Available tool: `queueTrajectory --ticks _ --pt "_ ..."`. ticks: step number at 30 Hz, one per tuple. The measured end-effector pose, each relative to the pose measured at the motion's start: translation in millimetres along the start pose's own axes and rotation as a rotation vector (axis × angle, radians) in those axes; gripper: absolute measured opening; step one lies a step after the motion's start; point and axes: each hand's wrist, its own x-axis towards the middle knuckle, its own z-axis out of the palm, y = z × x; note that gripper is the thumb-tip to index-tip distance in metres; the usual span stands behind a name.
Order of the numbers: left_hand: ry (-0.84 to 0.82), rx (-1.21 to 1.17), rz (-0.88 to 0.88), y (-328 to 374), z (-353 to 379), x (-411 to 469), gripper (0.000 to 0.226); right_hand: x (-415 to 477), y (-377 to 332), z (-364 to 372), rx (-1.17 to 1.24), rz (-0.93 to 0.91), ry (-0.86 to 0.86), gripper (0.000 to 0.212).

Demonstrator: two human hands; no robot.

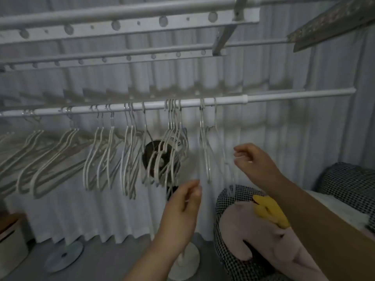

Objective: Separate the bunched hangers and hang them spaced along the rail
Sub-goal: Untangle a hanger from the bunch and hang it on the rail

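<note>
A white rail (274, 97) runs across the view and carries pale hangers in small groups. A tight bunch of hangers (174, 138) hangs near the middle. Right of it hang two single hangers, one (203, 138) and, blurred, another (218, 138). My right hand (257, 163) is raised just right of the blurred hanger, fingers loosely curled and a small gap from its arm, holding nothing I can see. My left hand (184, 203) is lower, below the bunch, its relaxed fingers close to the nearer single hanger's lower end and gripping nothing.
A standing fan (158, 157) with a round base (186, 260) stands behind the bunch. A chequered cushion (229, 201) with a pink and yellow soft toy (263, 230) lies at the lower right. White curtain covers the wall. More rails (121, 55) run overhead.
</note>
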Motion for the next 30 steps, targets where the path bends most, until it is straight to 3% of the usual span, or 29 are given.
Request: queueTrajectory --ticks 8,10,14,20,27,30 --pt "0.184 -0.045 -0.049 9.0 51.2 89.8 0.054 91.1 15.3 17.1 0.016 0.102 -0.176 0.057" --pt "0.151 -0.042 -0.099 3.5 55.3 103.5 0.052 101.3 18.5 25.3 0.034 0.123 -0.220 0.055" --pt "0.071 -0.270 -0.203 -6.3 53.7 118.3 0.046 112.8 34.5 31.8 0.002 0.132 -0.265 0.047" --pt "0.024 -0.537 -0.295 -0.1 44.6 121.8 0.018 117.0 51.2 13.3 -0.113 0.048 -0.140 0.041" --pt "0.070 -0.401 -0.146 -3.9 38.6 120.4 0.037 116.5 55.2 -16.8 -0.271 0.062 -0.107 0.036" --pt "0.119 -0.403 -0.099 -3.2 37.7 118.5 0.032 112.8 49.2 -17.4 -0.550 0.088 -0.069 0.050"
